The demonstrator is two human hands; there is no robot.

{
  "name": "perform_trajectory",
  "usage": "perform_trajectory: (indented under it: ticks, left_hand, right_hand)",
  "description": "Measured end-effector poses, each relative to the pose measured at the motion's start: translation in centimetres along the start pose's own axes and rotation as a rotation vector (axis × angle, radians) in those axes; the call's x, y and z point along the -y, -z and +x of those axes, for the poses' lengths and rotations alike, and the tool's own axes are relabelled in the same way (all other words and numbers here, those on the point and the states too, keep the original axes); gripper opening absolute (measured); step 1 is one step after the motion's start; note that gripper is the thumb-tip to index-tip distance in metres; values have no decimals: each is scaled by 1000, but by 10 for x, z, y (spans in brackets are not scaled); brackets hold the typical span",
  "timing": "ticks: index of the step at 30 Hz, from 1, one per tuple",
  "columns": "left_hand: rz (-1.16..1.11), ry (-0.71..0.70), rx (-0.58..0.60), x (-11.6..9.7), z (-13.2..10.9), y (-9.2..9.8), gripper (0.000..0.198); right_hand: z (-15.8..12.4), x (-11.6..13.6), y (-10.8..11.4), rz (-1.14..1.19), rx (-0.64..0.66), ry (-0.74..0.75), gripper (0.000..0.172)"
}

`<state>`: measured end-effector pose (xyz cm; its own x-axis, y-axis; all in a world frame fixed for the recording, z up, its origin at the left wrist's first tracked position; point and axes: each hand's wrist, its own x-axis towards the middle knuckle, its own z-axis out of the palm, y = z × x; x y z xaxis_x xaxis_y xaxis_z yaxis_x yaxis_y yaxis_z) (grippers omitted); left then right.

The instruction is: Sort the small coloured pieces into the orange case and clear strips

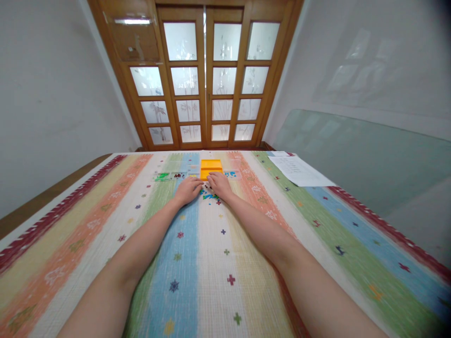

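Observation:
My left hand (189,189) rests at the left of a loose pile of small blue, green and dark pieces (210,196) on the cloth. Its fingers are bent and pressed together; anything between them is too small to make out. On the other side, my right hand (219,184) reaches over the pile, fingers curled close together in front of the yellow box (211,163). Whether it touches the box, or what it pinches, I cannot tell. The yellow box is open and stands just beyond both hands.
A clear compartment tray spreads behind the hands, holding green pieces (162,176), dark brown pieces (179,175), some yellow ones and blue pieces (230,174). Printed paper sheets (299,170) lie at the far right of the striped tablecloth (218,263). Wooden glazed doors (206,80) stand beyond the table.

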<state>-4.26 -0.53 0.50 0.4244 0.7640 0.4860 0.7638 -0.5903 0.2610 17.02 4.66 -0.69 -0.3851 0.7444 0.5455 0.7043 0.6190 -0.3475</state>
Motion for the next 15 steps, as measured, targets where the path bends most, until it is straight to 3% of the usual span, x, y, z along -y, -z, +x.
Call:
perform_trajectory:
  ticks: [9, 15]
  left_hand:
    - [-336, 477, -395, 52, -5, 7, 34]
    - [-446, 780, -464, 75, -11, 12, 46]
  right_hand:
    - [-1, 2, 0, 9, 13, -9, 38]
    - [0, 5, 2, -7, 52, -9, 41]
